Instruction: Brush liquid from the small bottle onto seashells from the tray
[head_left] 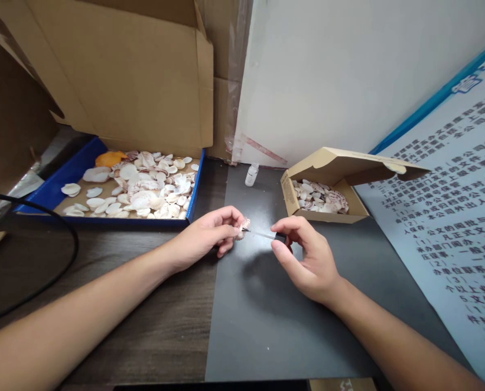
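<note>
Between thumb and fingers, my left hand pinches a small brownish-white shell above the dark grey mat. My right hand grips the black cap of a thin brush applicator. The applicator's clear stem points left, and its dark tip is at the shell; whether it touches is hard to tell. Beyond my hands, a small clear bottle with a white label stands upright at the back of the mat, uncapped as far as I can see.
A blue-edged box full of shells lies open at the back left. The smaller cardboard box at the back right also holds shells, its lid raised. A black cable curves at the left. A printed sheet is at the right.
</note>
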{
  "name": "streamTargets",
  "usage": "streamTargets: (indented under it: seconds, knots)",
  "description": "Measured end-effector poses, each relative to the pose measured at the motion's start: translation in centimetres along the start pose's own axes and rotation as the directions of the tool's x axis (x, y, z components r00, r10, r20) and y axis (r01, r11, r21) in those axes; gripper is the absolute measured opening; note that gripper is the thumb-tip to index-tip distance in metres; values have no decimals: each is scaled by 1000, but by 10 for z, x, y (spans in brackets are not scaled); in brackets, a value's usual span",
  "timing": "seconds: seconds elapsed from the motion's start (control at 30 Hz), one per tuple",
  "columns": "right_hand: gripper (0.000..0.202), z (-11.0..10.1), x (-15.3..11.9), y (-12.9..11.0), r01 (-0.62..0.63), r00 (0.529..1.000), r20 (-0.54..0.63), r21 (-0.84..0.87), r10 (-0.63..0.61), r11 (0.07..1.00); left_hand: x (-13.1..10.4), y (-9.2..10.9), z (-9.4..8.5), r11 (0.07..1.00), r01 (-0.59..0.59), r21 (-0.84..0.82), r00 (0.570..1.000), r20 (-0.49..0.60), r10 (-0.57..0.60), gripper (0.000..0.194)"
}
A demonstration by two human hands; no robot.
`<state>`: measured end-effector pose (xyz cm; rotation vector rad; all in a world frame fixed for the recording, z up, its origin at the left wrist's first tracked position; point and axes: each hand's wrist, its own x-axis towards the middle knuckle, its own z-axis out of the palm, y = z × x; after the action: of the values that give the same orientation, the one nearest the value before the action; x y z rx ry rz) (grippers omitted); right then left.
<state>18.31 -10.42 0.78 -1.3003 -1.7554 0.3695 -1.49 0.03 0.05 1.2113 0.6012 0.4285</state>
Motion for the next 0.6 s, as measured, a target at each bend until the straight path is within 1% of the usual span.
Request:
streamTargets:
  seconds: [0.1, 0.3, 0.47, 0.6]
  knots:
    - [16, 1, 0, 0, -32, 999, -43, -42, 30, 999, 0, 0, 0, 1000, -1, 1, 1000, -6, 1, 11]
    - [14, -1, 0, 0, 0, 1000, 22, 17, -1, 1000, 0, -1, 0, 1000, -4, -7, 1000, -1, 4, 11]
    - [16, 0, 1, 0, -45, 998, -37, -34, 44, 998, 0, 0, 0, 1000, -1, -5, 1000, -17, 1, 11]
    - [14, -1, 0, -1, -24, 1000, -3, 2, 24, 1000, 0, 2, 0, 999, 0, -35, 1000, -17, 0, 12]
